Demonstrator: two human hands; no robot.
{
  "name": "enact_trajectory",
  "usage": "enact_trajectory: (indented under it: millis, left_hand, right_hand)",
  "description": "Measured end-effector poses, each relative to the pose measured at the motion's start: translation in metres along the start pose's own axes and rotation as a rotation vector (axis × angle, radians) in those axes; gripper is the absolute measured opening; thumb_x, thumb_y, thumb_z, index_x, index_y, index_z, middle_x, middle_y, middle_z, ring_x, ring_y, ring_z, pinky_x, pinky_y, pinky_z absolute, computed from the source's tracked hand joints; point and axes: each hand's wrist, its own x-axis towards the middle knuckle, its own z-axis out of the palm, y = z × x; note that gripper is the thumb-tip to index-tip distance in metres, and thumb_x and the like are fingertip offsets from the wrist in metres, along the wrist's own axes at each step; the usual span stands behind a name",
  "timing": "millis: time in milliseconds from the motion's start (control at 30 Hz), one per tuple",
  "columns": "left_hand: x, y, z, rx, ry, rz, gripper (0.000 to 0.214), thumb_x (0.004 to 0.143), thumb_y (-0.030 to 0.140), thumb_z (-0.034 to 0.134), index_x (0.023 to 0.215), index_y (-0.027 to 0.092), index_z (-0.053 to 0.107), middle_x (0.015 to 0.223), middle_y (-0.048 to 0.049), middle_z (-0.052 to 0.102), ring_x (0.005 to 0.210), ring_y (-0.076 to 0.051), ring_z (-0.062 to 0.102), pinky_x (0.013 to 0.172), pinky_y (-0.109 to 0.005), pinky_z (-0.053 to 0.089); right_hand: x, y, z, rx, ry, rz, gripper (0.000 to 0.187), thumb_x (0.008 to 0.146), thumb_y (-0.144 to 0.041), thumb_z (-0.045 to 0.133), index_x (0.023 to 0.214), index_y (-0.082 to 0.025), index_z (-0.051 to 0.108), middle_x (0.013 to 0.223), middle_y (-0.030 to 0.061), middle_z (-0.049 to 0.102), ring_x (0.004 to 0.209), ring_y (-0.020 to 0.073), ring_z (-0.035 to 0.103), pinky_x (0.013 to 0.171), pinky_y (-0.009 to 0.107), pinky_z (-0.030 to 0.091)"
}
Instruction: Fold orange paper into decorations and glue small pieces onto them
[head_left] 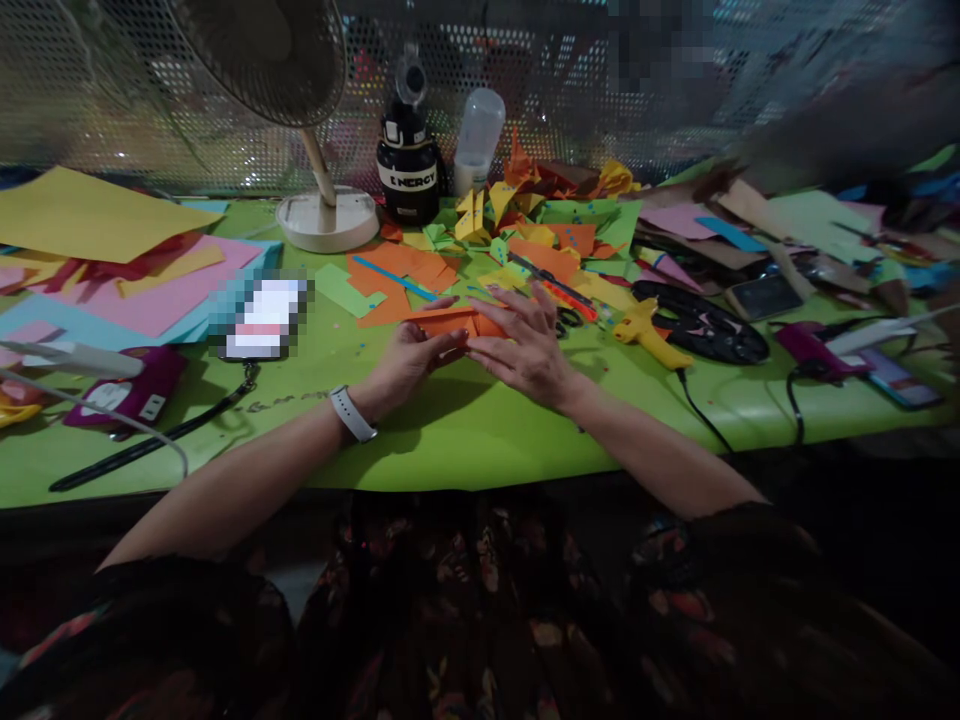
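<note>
Between my two hands, just above the green tabletop, is a folded piece of orange paper (444,322). My left hand (411,362), with a pale watch band on its wrist, pinches the paper's left end between thumb and fingers. Over the right end lies my right hand (529,342), its fingers bent and pressed on the paper, partly hiding it. Behind the hands are loose orange sheets (409,266) and a thin blue strip (394,278). A dark-bladed cutter with an orange handle (571,298) lies just beyond my right hand.
A white fan (328,218), a black bottle (407,175) and a clear bottle (480,135) stand at the back. A phone (264,318) lies left. At right are a yellow glue gun (651,335) with a cord, a black oval tray (705,322) and paper scraps.
</note>
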Motion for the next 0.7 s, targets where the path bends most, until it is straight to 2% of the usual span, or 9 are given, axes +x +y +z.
enact_trajectory:
  millis: [133, 233, 300, 433, 700]
  left_hand:
    - [0.0, -0.001, -0.001, 0.025, -0.017, -0.022, 0.034, 0.072, 0.024, 0.084, 0.104, 0.017, 0.073, 0.104, -0.0068, 0.077, 0.091, -0.016, 0.072, 0.089, -0.031, 0.057]
    - [-0.001, -0.001, -0.002, 0.027, -0.042, -0.036, 0.029, 0.074, 0.028, 0.082, 0.099, 0.015, 0.074, 0.104, -0.0097, 0.077, 0.094, -0.019, 0.072, 0.093, -0.035, 0.056]
    - [-0.002, 0.0, -0.001, 0.015, -0.055, -0.031, 0.031, 0.073, 0.024, 0.082, 0.101, 0.015, 0.073, 0.108, -0.0098, 0.076, 0.098, -0.02, 0.072, 0.095, -0.036, 0.056]
    - [-0.003, 0.0, -0.001, 0.005, -0.071, -0.036, 0.047, 0.072, 0.016, 0.081, 0.117, 0.019, 0.068, 0.118, -0.0083, 0.073, 0.102, -0.018, 0.071, 0.099, -0.035, 0.053]
    - [0.0, -0.003, -0.003, 0.031, -0.064, -0.017, 0.058, 0.073, 0.016, 0.081, 0.128, 0.022, 0.062, 0.118, -0.0076, 0.073, 0.096, -0.016, 0.071, 0.094, -0.032, 0.054]
  right_hand:
    - [0.0, -0.001, 0.001, -0.028, 0.06, -0.012, 0.013, 0.096, -0.031, 0.059, 0.102, -0.03, 0.071, 0.138, -0.0001, 0.063, 0.135, 0.0229, 0.048, 0.121, 0.056, 0.023]
    - [-0.001, -0.002, 0.003, 0.016, 0.022, 0.067, 0.014, 0.095, -0.031, 0.059, 0.101, -0.032, 0.072, 0.136, -0.0003, 0.064, 0.134, 0.0249, 0.05, 0.119, 0.059, 0.026]
    - [-0.002, -0.001, 0.004, 0.032, -0.005, 0.126, 0.015, 0.095, -0.031, 0.059, 0.103, -0.033, 0.072, 0.136, 0.0, 0.064, 0.135, 0.0265, 0.05, 0.118, 0.061, 0.026]
    - [-0.003, 0.003, 0.008, -0.005, 0.017, 0.177, 0.016, 0.095, -0.033, 0.058, 0.104, -0.032, 0.072, 0.134, 0.0014, 0.065, 0.134, 0.0283, 0.051, 0.117, 0.064, 0.025]
    - [-0.001, 0.006, 0.01, 0.036, 0.058, 0.215, 0.015, 0.097, -0.033, 0.056, 0.104, -0.028, 0.068, 0.126, 0.0043, 0.069, 0.122, 0.026, 0.059, 0.117, 0.059, 0.026]
